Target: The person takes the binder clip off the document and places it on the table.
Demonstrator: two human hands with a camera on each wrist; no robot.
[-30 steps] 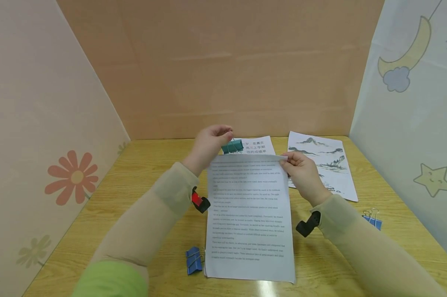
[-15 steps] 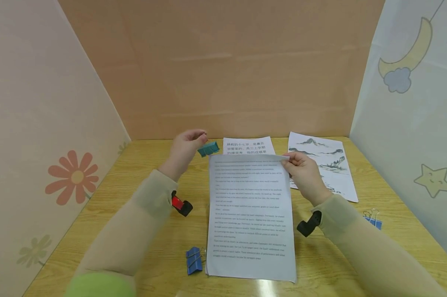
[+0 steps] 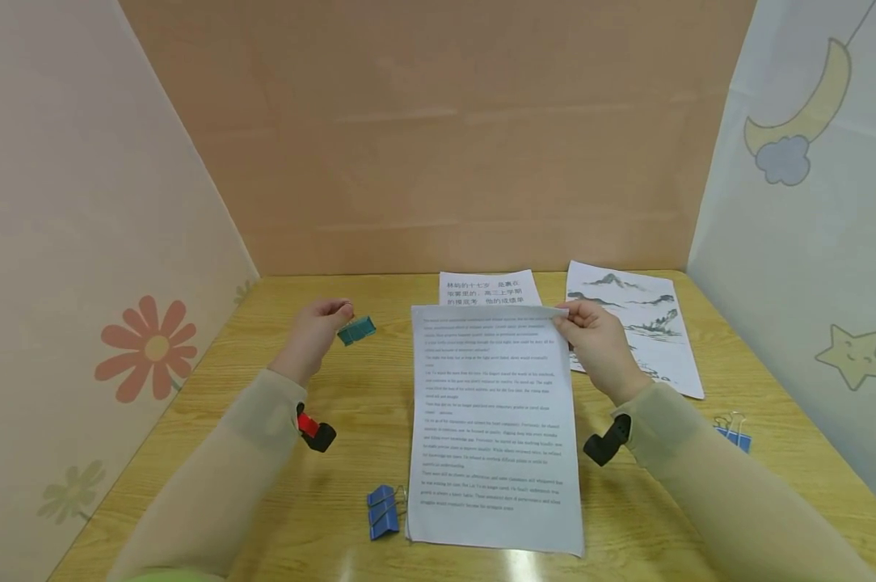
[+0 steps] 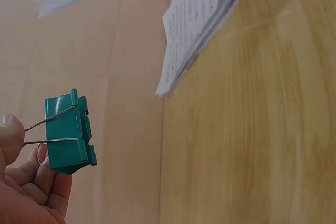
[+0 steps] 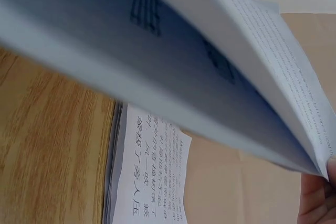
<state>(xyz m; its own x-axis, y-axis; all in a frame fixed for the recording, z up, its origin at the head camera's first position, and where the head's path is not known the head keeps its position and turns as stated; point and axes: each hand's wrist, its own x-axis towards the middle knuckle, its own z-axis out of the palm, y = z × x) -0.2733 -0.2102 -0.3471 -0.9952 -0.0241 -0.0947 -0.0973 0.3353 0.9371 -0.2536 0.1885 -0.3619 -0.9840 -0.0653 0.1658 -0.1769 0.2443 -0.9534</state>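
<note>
My left hand (image 3: 309, 335) pinches a teal binder clip (image 3: 356, 331) by its wire handles, raised left of the printed sheets (image 3: 494, 428). In the left wrist view the thumb presses on the handles of the clip (image 4: 65, 132), and nothing is between its jaws. With thumb and fingers, my right hand (image 3: 598, 343) grips the top right corner of the sheets, whose upper end is lifted toward me. The right wrist view shows more than one layer of paper (image 5: 273, 56), bowed apart.
A blue binder clip (image 3: 383, 512) lies by the sheets' lower left corner. Another blue clip (image 3: 733, 434) lies at the right. Behind are a stack with Chinese text (image 3: 489, 287) and a landscape drawing (image 3: 630, 319). Walls enclose the wooden table (image 3: 263, 485).
My left hand has moved left and slightly down with the teal clip, away from the sheets' top edge. The right hand keeps its grip on the corner, almost still.
</note>
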